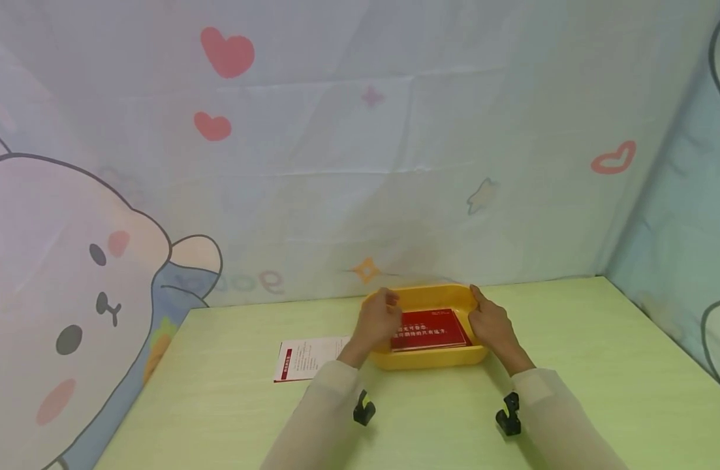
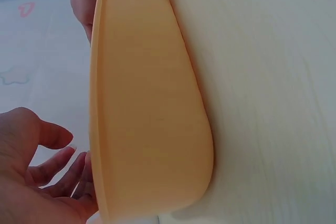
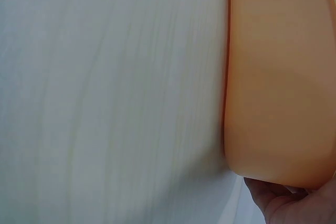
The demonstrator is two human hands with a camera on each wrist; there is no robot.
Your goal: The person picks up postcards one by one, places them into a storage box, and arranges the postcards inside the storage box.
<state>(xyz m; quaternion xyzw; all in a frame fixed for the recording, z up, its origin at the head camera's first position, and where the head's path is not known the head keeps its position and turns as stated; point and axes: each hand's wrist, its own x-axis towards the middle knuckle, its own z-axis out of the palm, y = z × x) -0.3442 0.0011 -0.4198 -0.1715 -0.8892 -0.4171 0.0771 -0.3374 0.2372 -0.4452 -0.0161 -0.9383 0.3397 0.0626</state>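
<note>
A yellow plastic tray [image 1: 436,358] stands on the table with its long side toward me. Inside it lies a red booklet [image 1: 431,330] with white printed characters, its left edge partly covered. My right hand [image 1: 493,326] grips the tray's right end, thumb up at the rim; the right wrist view shows fingers [image 3: 262,195] tucked under that end. At the other end my left hand [image 1: 378,324] is over the rim, fingers loosely bent and thumb apart. In the left wrist view that hand [image 2: 31,166] is beside the tray wall [image 2: 147,98], and nothing is seen held in it.
Left of the tray, a white printed sheet or booklet [image 1: 309,357] with a red strip lies on the pale green table [image 1: 219,405], partly behind my left wrist. A patterned cloth backdrop [image 1: 313,196] rises at the table's back edge, and another side [image 1: 683,228] stands at right.
</note>
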